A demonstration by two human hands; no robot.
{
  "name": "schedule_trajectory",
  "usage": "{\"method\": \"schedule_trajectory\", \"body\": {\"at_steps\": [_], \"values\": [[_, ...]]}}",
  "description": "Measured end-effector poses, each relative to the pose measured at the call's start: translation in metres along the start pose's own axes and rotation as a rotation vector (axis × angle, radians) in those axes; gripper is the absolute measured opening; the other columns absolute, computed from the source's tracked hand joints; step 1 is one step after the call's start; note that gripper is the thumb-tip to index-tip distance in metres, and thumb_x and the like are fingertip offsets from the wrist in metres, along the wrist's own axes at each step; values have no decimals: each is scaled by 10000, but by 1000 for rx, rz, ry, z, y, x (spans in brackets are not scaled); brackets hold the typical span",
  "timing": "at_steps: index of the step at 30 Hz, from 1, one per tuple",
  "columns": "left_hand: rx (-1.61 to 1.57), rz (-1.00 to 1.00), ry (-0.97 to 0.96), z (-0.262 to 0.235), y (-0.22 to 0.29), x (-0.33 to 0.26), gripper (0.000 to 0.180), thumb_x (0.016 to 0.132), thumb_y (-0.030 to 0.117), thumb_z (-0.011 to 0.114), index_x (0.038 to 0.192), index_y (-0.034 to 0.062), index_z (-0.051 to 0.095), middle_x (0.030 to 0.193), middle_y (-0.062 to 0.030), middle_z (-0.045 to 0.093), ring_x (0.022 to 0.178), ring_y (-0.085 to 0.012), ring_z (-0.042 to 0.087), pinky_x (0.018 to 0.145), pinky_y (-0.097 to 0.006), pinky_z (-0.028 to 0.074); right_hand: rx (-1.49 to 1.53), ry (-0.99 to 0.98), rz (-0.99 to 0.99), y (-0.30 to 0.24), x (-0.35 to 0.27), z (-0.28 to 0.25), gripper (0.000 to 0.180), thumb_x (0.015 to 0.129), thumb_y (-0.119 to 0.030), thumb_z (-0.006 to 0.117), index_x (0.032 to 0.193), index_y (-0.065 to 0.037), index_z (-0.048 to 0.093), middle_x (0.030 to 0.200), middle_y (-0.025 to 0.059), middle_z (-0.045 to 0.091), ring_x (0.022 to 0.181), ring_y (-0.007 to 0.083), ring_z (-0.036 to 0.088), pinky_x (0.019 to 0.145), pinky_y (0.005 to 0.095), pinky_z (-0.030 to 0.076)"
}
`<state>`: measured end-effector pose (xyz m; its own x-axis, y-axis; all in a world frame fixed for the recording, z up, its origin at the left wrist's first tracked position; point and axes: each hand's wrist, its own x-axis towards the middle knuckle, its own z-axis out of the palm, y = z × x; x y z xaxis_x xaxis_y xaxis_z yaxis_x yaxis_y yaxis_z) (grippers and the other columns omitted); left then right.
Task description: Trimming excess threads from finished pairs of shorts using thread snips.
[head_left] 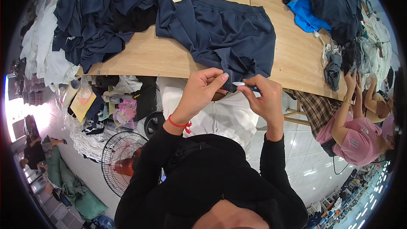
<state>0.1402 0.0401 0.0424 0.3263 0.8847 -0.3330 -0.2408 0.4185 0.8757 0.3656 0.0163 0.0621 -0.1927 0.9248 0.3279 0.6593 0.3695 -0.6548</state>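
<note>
Navy shorts (237,29) with an elastic waistband lie on the wooden table, waistband away from me, one leg hanging over the near edge. My left hand (205,87) pinches the hem of that leg between thumb and fingers; a red cord circles its wrist. Closed around small thread snips (238,83), my right hand (265,95) holds their pale pointed blade against the hem, close to the left fingertips. The snips' handle is mostly hidden in the fingers.
Dark garments (106,8) are heaped at the left of the table (169,59); another dark pile (330,0) and a blue cloth (303,15) lie at right. A standing fan (123,161) is at lower left. A person in pink (356,140) works at right.
</note>
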Motion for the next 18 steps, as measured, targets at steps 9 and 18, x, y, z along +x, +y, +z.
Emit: {"method": "schedule_trajectory", "body": {"at_steps": [9, 18], "values": [[-188, 0, 3, 4, -7, 1, 159, 1113, 136, 641, 1069, -13, 676, 981, -56, 750, 882, -109, 740, 860, -291, 651, 73, 270, -10, -24, -5, 39, 433, 657, 145, 725, 1052, -19, 791, 973, 112, 693, 828, 285, 709, 730, 343, 574], [-299, 17, 19, 0, -14, 4, 167, 1116, 133, 627, 1046, -13, 666, 925, -32, 705, 933, -136, 749, 926, -334, 659, 410, 406, 402, -5, -22, 40, 148, 977, 13, 715, 1108, 14, 645, 961, 76, 671, 861, 166, 657, 764, 283, 505]]}}
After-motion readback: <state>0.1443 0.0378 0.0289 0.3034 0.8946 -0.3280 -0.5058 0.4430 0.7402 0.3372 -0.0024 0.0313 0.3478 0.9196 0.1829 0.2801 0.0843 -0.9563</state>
